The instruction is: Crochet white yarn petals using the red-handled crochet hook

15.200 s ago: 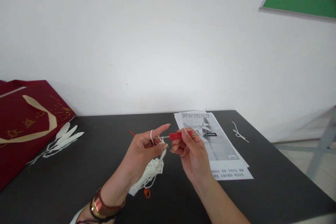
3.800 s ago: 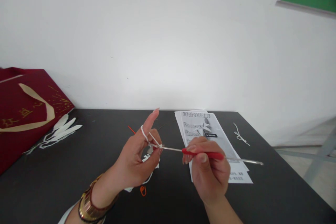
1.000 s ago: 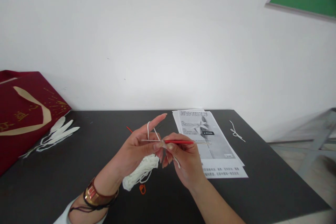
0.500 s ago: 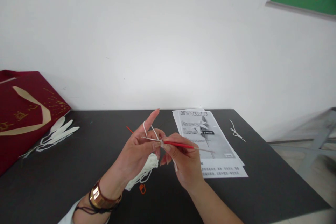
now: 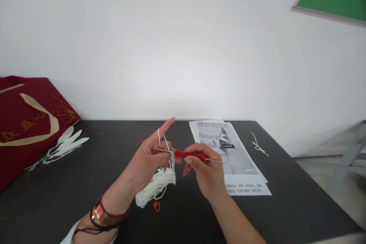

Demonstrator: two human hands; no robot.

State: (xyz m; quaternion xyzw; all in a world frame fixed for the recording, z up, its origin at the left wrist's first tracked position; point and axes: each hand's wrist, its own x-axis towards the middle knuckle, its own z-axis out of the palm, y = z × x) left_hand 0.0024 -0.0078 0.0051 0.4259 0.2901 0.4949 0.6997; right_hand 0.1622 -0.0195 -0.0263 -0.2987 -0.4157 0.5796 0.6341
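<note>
My right hand (image 5: 208,167) is closed around the red handle of a crochet hook (image 5: 197,156), its metal shaft pointing left. White yarn (image 5: 159,137) loops over the raised index finger of my left hand (image 5: 148,164). The thumb and other fingers of that hand pinch a small white crochet piece (image 5: 172,158) at the hook's shaft. Under my hands lies a loose skein of white yarn (image 5: 157,187) on the dark table. An orange stitch marker (image 5: 156,206) rests just in front of the skein.
White crocheted petals (image 5: 67,143) lie by a dark red bag (image 5: 28,122) at the left. Printed sheets (image 5: 243,175) lie beyond my right hand, with a white yarn scrap (image 5: 259,146) farther right. A red tip (image 5: 141,139) shows behind my left hand. The wall (image 5: 171,45) borders the table's back.
My right hand has shifted slightly right and turned the hook's handle, so its flat grip shows. More of the white piece now hangs below the shaft. The view has moved slightly.
</note>
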